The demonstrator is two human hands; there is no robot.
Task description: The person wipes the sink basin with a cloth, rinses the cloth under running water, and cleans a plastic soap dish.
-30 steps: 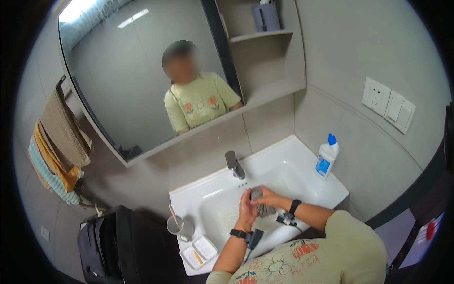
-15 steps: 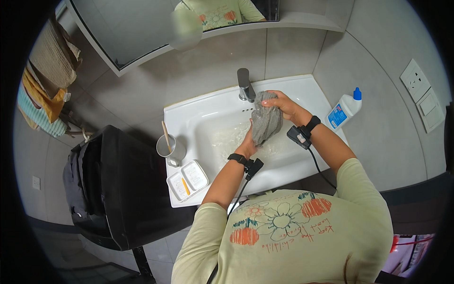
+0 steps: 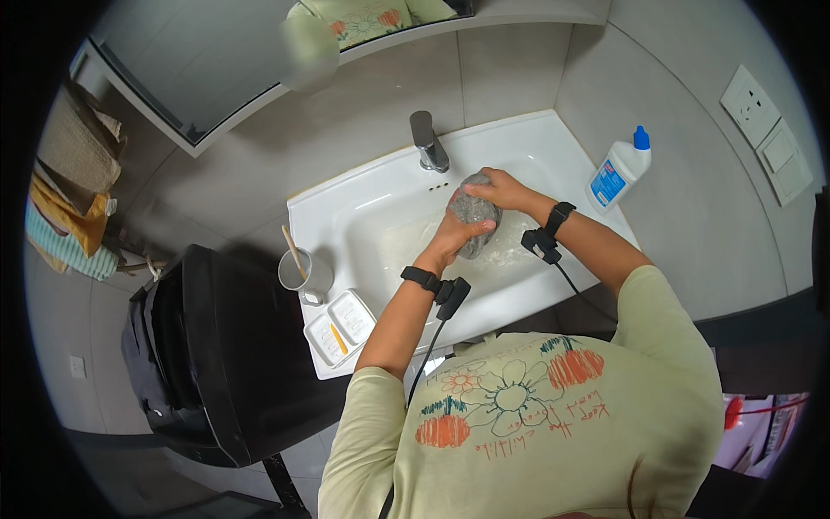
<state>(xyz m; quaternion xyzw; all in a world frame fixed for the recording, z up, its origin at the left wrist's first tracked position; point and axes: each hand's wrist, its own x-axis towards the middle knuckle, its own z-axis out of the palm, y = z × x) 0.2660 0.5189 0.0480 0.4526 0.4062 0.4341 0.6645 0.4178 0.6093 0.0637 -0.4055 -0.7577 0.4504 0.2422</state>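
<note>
A wet grey cloth [image 3: 475, 210], bunched into a ball, is held between both hands above the white sink [image 3: 363, 251]. My left hand [image 3: 451, 235] grips its near left side, with the thumb laid across the front. From the upper right my right hand [image 3: 504, 192] is closed around the cloth's top. Shallow, rippled water [image 3: 504, 253] lies in the basin under it. Just behind and to the left stands the metal faucet [image 3: 427, 143]. Most fingertips are hidden by the cloth.
A grey cup [image 3: 312, 275] with a wooden-handled brush and a white soap dish [image 3: 350, 317] sit on the sink's left rim. A white bottle with blue cap [image 3: 620, 173] stands at the right. Left of the sink is a large black object [image 3: 251, 337]; towels [image 3: 82, 156] hang beyond it.
The cloth has gone from hanging long and loose to a compact, squeezed bundle. My left hand has moved up around it, and both hands are closer together. The whole view has shifted slightly.
</note>
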